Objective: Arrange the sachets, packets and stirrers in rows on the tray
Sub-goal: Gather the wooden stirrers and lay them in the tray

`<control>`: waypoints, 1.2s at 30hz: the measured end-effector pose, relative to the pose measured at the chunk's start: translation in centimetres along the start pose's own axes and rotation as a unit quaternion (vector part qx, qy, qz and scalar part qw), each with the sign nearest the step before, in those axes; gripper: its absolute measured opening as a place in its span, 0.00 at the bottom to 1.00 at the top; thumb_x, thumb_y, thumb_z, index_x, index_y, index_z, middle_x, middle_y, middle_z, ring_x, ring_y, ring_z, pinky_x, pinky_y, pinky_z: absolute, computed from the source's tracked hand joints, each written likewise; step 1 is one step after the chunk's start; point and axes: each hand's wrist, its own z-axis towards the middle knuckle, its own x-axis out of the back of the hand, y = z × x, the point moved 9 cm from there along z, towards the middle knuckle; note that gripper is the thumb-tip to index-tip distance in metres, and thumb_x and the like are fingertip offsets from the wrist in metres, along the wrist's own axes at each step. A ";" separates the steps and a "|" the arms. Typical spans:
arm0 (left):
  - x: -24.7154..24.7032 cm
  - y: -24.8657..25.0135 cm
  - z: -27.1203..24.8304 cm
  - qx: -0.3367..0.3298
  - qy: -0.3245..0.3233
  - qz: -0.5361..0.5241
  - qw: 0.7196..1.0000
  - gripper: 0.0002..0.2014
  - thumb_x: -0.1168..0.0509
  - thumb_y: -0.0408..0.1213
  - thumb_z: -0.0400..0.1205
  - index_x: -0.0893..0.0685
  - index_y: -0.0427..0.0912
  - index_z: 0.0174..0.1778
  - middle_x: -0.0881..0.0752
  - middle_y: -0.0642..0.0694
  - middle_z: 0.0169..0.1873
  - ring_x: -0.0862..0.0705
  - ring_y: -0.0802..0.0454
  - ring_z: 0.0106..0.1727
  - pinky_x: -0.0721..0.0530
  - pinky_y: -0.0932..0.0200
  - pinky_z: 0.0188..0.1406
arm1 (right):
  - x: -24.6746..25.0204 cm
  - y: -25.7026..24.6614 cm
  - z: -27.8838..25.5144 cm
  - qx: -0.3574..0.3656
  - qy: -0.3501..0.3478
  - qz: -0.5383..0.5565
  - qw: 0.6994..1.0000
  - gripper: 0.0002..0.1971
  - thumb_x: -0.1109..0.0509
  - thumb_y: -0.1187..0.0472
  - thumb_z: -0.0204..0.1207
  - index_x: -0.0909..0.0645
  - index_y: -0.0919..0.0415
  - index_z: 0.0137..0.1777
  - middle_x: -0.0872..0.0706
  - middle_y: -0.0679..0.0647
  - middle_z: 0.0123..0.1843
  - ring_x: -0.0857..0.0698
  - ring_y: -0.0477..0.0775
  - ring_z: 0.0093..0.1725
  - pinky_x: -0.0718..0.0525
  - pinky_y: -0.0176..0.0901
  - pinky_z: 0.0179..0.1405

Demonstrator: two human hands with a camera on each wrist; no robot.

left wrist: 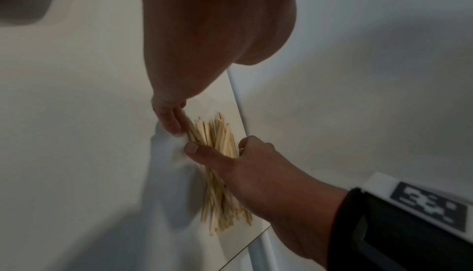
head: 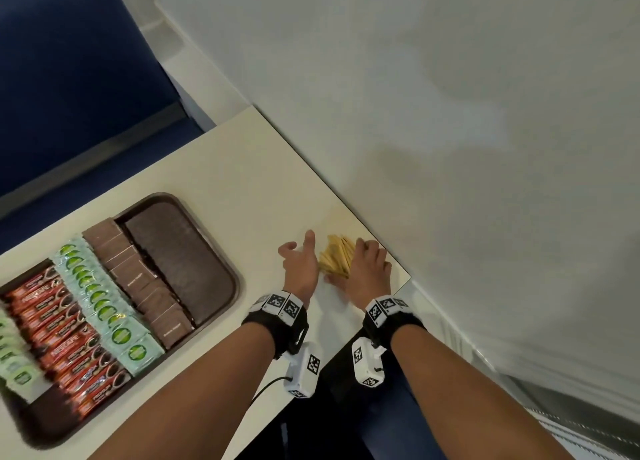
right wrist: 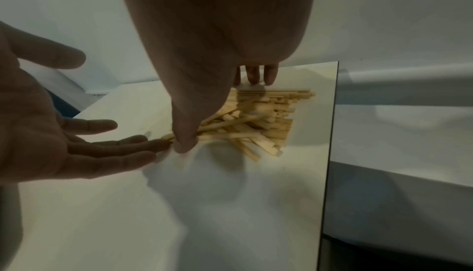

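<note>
A loose pile of wooden stirrers [head: 335, 257] lies on the white table near its right corner. My right hand [head: 369, 265] spans the pile, with the thumb [left wrist: 204, 153] across the near side and curled fingers [right wrist: 256, 75] on the far side. To the pile's left my left hand [head: 300, 260] is flat, and its straight fingertips [right wrist: 151, 144] touch the stirrer ends. The brown tray [head: 194, 251] at the left holds rows of red coffee sachets [head: 65, 324], green-and-white sachets [head: 104, 303] and brown packets [head: 138, 272]. Its right part is bare.
The table corner [head: 410, 279] and right edge lie just beyond the stirrers, with a pale wall [head: 450, 113] close behind. More pale green sachets [head: 10, 355] sit at the tray's far left. A dark blue surface [head: 69, 78] lies past the table's far edge.
</note>
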 end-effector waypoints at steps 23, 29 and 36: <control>0.7 -0.4 1.0 -0.008 0.012 -0.016 1.000 0.25 0.39 0.59 0.91 0.37 0.48 0.75 0.16 0.46 0.46 0.09 0.41 0.53 0.15 0.44 0.65 | -1.1 -2.5 -1.4 0.052 0.087 -0.047 0.994 0.21 0.32 0.47 0.85 0.23 0.64 0.66 0.19 0.63 0.61 0.19 0.65 0.59 0.17 0.57 0.57; 1.1 -1.4 0.7 -0.004 0.025 -0.025 0.999 0.26 0.38 0.58 0.90 0.37 0.47 0.76 0.15 0.47 0.39 0.09 0.40 0.51 0.13 0.40 0.67 | -3.2 -3.9 -1.8 0.030 0.069 -0.011 0.997 0.11 0.37 0.66 0.85 0.24 0.65 0.65 0.19 0.63 0.61 0.20 0.65 0.60 0.17 0.55 0.59; 2.0 -2.7 0.1 0.014 0.031 -0.042 0.999 0.24 0.38 0.56 0.91 0.34 0.44 0.74 0.16 0.46 0.42 0.12 0.43 0.46 0.15 0.34 0.73 | -3.0 -5.4 -1.5 0.021 0.062 -0.053 0.996 0.12 0.19 0.67 0.68 0.18 0.65 0.47 0.16 0.62 0.43 0.15 0.63 0.42 0.14 0.50 0.37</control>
